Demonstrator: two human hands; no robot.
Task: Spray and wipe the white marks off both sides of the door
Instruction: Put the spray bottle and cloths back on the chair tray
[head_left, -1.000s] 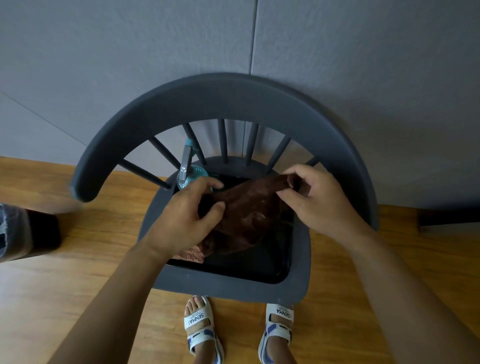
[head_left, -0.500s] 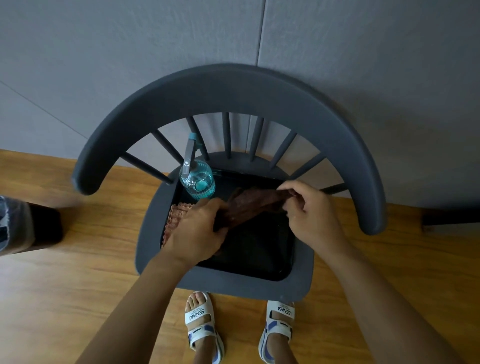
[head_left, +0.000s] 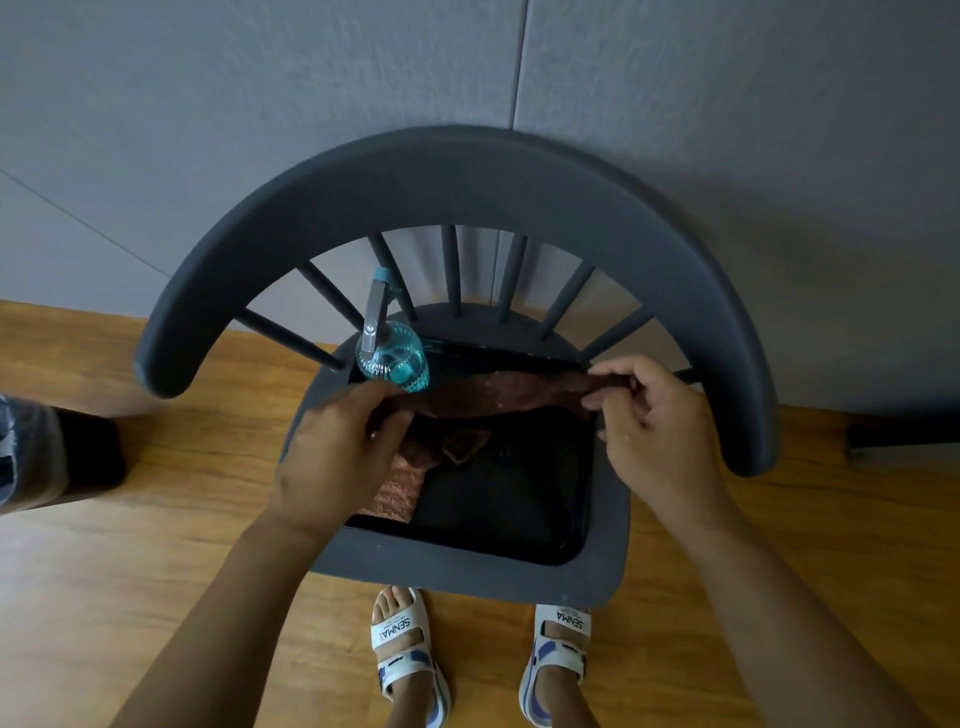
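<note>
A dark brown cloth (head_left: 509, 397) is stretched flat between both hands above a black tray (head_left: 519, 509) on a grey chair seat. My left hand (head_left: 337, 447) pinches its left end and my right hand (head_left: 654, 421) pinches its right end. A clear blue spray bottle (head_left: 392, 356) with a grey trigger stands upright at the tray's back left corner, just beyond my left hand. A second, pinkish cloth (head_left: 400, 488) lies in the tray under my left hand, partly hidden. No door shows in this view.
The grey chair (head_left: 467, 187) has a curved back rail and spindles, and stands against a grey panelled wall (head_left: 260, 104). The floor is wood (head_left: 156, 519). My sandalled feet (head_left: 405, 649) are at the chair's front edge. A dark object (head_left: 62, 452) sits at far left.
The brown cloth went from a bunched heap to a strip pulled taut as my hands moved apart. The spray bottle, hidden behind my left hand before, now shows fully.
</note>
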